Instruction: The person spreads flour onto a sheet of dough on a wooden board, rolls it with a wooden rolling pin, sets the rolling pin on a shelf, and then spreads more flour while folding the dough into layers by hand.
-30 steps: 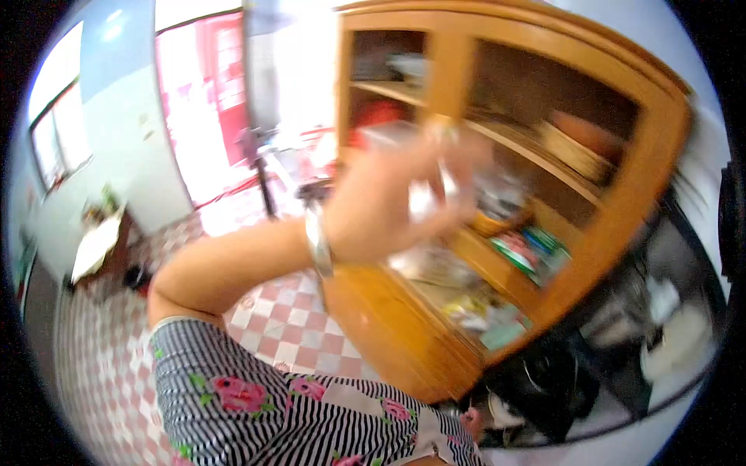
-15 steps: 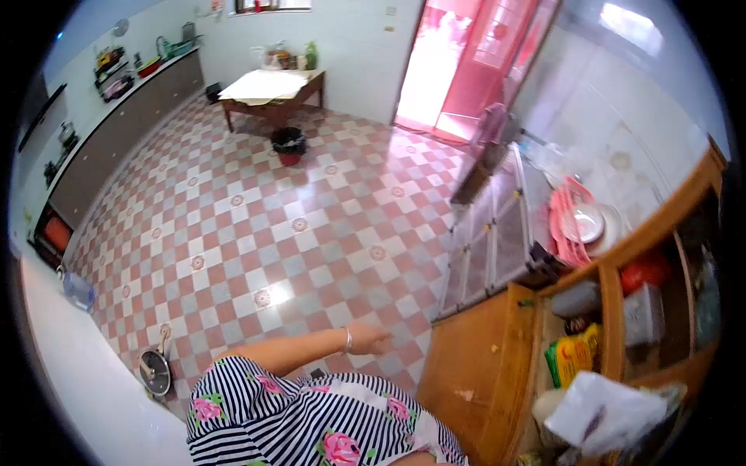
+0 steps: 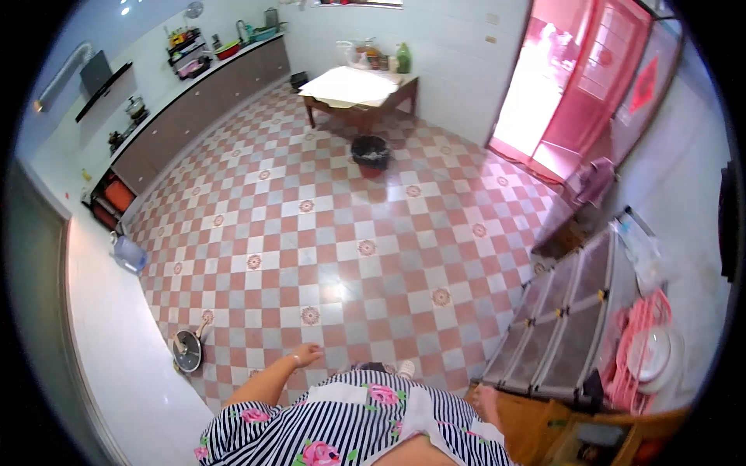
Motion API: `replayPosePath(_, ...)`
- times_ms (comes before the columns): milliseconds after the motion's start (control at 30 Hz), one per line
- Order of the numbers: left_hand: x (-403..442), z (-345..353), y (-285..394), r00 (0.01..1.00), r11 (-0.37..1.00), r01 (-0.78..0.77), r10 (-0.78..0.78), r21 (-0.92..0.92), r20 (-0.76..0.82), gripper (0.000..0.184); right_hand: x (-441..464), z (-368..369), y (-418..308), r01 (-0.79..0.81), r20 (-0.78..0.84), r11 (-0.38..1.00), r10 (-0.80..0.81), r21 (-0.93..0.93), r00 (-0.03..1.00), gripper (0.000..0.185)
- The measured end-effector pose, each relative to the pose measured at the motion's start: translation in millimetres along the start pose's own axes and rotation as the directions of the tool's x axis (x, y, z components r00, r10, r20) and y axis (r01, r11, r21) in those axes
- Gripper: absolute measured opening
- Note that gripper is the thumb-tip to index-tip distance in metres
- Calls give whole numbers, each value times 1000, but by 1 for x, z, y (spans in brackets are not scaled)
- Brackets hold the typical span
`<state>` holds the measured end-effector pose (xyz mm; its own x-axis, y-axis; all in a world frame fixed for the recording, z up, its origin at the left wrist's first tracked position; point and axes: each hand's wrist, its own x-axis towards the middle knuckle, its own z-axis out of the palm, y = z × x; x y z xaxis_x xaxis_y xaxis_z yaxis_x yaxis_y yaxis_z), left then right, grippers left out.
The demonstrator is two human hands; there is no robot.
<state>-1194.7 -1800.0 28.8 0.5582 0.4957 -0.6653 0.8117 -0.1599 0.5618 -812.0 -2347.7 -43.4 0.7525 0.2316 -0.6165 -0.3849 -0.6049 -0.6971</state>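
Observation:
My left hand [image 3: 308,354], with a bracelet at the wrist, hangs over the checkered floor [image 3: 365,287] at the lower middle. Its fingers are loosely extended and hold nothing visible. My right hand [image 3: 485,400] shows small at the lower right, beside the wooden cabinet [image 3: 524,423]. Its fingers are too indistinct to tell their pose or any contents. Between the hands are my striped, flowered clothing and a light shoe [image 3: 406,369].
A table [image 3: 404,92] and black-lined bin [image 3: 371,154] stand ahead. Counters [image 3: 202,93] line the left. A lidded pan [image 3: 188,349] and water jug [image 3: 128,255] sit at lower left. Dishes [image 3: 649,353] in a pink rack top a right-side unit [image 3: 556,311].
The view has turned from the cabinet toward the room, moving the cabinet to the lower right edge. My left hand has dropped from in front of the shelves to low over the floor.

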Motion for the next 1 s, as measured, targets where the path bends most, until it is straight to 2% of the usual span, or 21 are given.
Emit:
replayPosePath(33, 8, -3, -62, 994, 989, 59, -70, -134, -78, 58, 28, -1, -55, 11, 24, 999, -12, 42, 1000, 21)
replayPosePath(67, -3, -16, -94, 967, 944, 130, -189, -305, -173, 53, 69, 10, -93, 224, -93, 969, -234, -99, 968, 18)
replayPosePath(100, -11, -28, -119, 918, 865, 166, -310, -473, -245, 49, 90, 16, -148, 295, -72, 955, -297, -35, 952, 19)
replayPosePath(167, -35, -39, -158, 709, 553, 171, -644, -816, -288, 34, 149, 31, -243, 267, -29, 953, -274, -144, 961, 17)
replayPosePath(267, -59, -36, -189, 537, 332, 347, -837, -877, -105, 35, 207, 89, -361, 204, 33, 964, -212, 173, 977, 18)
replayPosePath(300, -53, -41, -194, 470, 253, 402, -882, -880, -39, 36, 221, 112, -387, 237, 49, 969, -241, 74, 969, 17)
replayPosePath(367, -16, -67, -198, 640, 493, 497, -764, -714, -82, 42, 244, 154, -427, 291, 76, 948, -283, -127, 956, 17)
replayPosePath(433, 66, -121, -188, 807, 732, 469, -583, -494, -98, 50, 278, 212, -449, 349, 133, 931, -335, -103, 933, 16)
replayPosePath(533, 125, -181, -162, 950, 949, 309, -305, -59, 69, 60, 264, 239, -447, 206, 253, 950, -145, -234, 957, 16)
replayPosePath(567, 141, -226, -112, 895, 859, 396, -440, -325, -72, 50, 265, 249, -450, 140, 293, 942, -47, -304, 955, 15)
replayPosePath(600, 199, -245, -127, 897, 904, 184, -315, -385, -311, 52, 263, 259, -457, 125, 287, 924, -18, -360, 958, 19)
replayPosePath(633, 213, -319, -58, 916, 942, 157, -251, -296, -313, 51, 263, 267, -465, 122, 281, 907, -4, -402, 960, 23)
replayPosePath(667, 261, -356, -55, 887, 927, 195, -306, -319, -347, 51, 261, 275, -476, 118, 274, 889, 9, -443, 962, 27)
replayPosePath(700, 296, -394, -33, 843, 953, 46, -198, -300, -501, 47, 269, 278, -477, 133, 277, 861, 9, -491, 961, 29)
replayPosePath(733, 322, -442, 3, 858, 958, -17, -134, -288, -496, 44, 285, 276, -474, 201, 311, 788, -12, -582, 950, 30)
replayPosePath(800, 368, -502, 39, 865, 937, -135, -47, -321, -500, 40, 322, 267, -465, 524, 518, 347, -117, -778, 847, 34)
replayPosePath(833, 395, -523, 47, 859, 911, -189, -27, -366, -511, 39, 348, 266, -463, 595, 578, 178, -140, -784, 804, 35)
replayPosePath(867, 421, -545, 58, 852, 879, -244, -7, -409, -524, 37, 379, 271, -464, 464, 486, 315, -7, -828, 874, 36)
replayPosePath(900, 424, -567, 80, 860, 914, -204, -4, -351, -511, 38, 406, 273, -462, 305, 397, 426, 145, -852, 906, 37)
replayPosePath(933, 436, -577, 76, 869, 919, -169, -32, -357, -493, 37, 414, 296, -480, 52, 202, 619, 175, -784, 964, 34)
replayPosePath(1000, 459, -581, 48, 895, 928, -35, -136, -372, -424, 36, 455, 347, -552, -371, -161, 847, 335, -381, 929, 32)
